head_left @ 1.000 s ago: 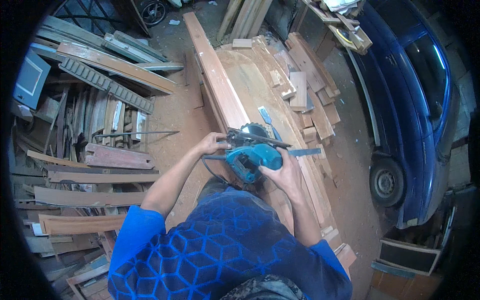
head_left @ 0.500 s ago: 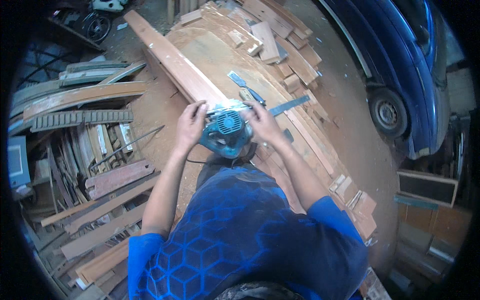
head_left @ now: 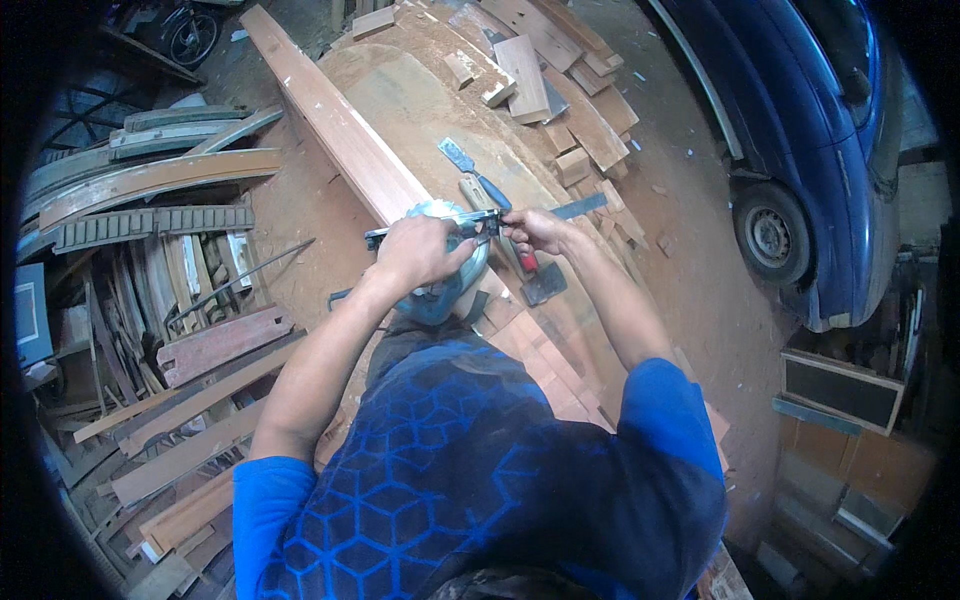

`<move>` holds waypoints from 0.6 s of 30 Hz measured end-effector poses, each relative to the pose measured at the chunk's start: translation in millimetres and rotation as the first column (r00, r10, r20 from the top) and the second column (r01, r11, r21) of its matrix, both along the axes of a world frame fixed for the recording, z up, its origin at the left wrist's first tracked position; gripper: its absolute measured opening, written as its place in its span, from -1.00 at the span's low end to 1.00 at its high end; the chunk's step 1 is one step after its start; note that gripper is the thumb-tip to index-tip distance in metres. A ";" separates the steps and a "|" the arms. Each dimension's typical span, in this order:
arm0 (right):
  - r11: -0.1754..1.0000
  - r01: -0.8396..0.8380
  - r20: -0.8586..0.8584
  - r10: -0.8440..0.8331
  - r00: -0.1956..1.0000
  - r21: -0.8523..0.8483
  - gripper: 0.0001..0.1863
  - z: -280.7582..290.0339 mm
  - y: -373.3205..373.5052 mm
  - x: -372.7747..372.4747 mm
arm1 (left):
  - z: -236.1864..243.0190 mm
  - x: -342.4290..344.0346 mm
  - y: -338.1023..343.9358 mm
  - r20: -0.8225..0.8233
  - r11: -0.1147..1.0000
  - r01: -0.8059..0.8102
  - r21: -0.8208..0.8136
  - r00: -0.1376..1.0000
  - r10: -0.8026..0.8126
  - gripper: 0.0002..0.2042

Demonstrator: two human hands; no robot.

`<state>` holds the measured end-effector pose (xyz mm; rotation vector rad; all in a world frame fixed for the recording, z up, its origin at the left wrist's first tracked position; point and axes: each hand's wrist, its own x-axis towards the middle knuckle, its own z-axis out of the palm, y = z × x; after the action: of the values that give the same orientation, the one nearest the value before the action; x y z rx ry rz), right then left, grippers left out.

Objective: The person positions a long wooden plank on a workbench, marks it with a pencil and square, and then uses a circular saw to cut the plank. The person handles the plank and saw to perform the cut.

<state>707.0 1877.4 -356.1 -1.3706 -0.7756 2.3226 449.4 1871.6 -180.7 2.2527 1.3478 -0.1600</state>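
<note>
A teal power tool (head_left: 428, 303), apparently a circular saw, is held in front of my body at the near end of a long wooden beam (head_left: 345, 130). My left hand (head_left: 415, 250) lies over its body, fingers curled against its metal base. With bent fingers, my right hand (head_left: 535, 232) pinches the right end of that base; the part inside the pinch is mostly hidden. Just beyond lie a blue-handled chisel (head_left: 487, 188) and a wooden-handled tool (head_left: 470, 187). A metal blade or ruler (head_left: 580, 206) sticks out past my right hand. Below it rests a dark flat piece (head_left: 543, 285).
Sawdust covers the worktop (head_left: 390, 80), with stacked wood offcuts (head_left: 525, 80) at its far right. Old boards (head_left: 215, 450) crowd the floor at left. A blue car (head_left: 820, 130) stands at right, near a framed dark panel (head_left: 840, 388).
The tool has tilted. My left hand has slid from its left side onto its top, and my right hand has closed at the base's right end. A red-handled item now shows below that hand.
</note>
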 end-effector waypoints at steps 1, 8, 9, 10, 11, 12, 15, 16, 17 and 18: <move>0.989 0.042 -0.096 -0.056 0.994 -0.141 -0.67 3.4 3.3 1.8 | -0.2 -1.3 -1.4 0.036 1.000 -0.004 0.011 0.999 0.003 -0.52; 0.369 -0.581 0.659 -0.131 0.741 0.726 -0.64 15.6 -20.3 9.1 | 6.6 0.4 -6.2 0.129 0.997 -0.030 0.067 0.991 0.021 -0.51; 0.246 -0.592 0.636 -0.181 0.750 0.768 -0.65 17.7 -20.9 12.2 | 4.9 0.0 -6.6 0.135 0.997 -0.025 0.079 0.991 0.014 -0.50; 0.231 -0.625 0.662 -0.142 0.736 0.745 -0.65 18.9 -18.7 14.5 | 2.2 -1.0 -7.4 0.140 0.996 -0.021 0.090 0.990 0.008 -0.50; 0.215 -0.656 0.685 -0.104 0.721 0.723 -0.66 17.7 -14.0 17.3 | 0.9 -1.0 -7.1 0.143 0.995 -0.016 0.103 0.990 0.001 -0.49; 0.197 -0.686 0.707 -0.066 0.704 0.701 -0.66 16.7 -10.0 18.6 | 1.3 -0.4 -6.8 0.146 0.995 -0.017 0.100 0.989 0.003 -0.49; 0.216 -0.635 0.666 -0.120 0.736 0.741 -0.69 -6.6 -9.2 16.0 | 2.5 0.0 -6.4 0.145 0.995 -0.018 0.099 0.989 0.004 -0.48; 0.375 -0.556 0.621 -0.071 0.781 0.742 -0.70 -13.9 -8.4 12.9 | 2.1 0.1 -5.9 0.140 0.994 -0.014 0.106 0.990 -0.001 -0.49; 0.525 -0.467 0.565 -0.034 0.824 0.712 -0.70 -17.3 -6.9 5.6 | 1.5 0.6 -5.8 0.135 0.993 -0.010 0.114 0.991 -0.005 -0.49; 0.662 -0.371 0.502 -0.009 0.865 0.651 -0.69 -19.9 -5.1 1.1 | 0.0 0.6 -6.1 0.151 0.991 -0.006 0.134 0.988 -0.014 -0.51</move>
<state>708.1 1872.3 -375.9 -1.4736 -1.8382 1.4383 450.0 1865.5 -180.7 2.3255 1.3081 0.1018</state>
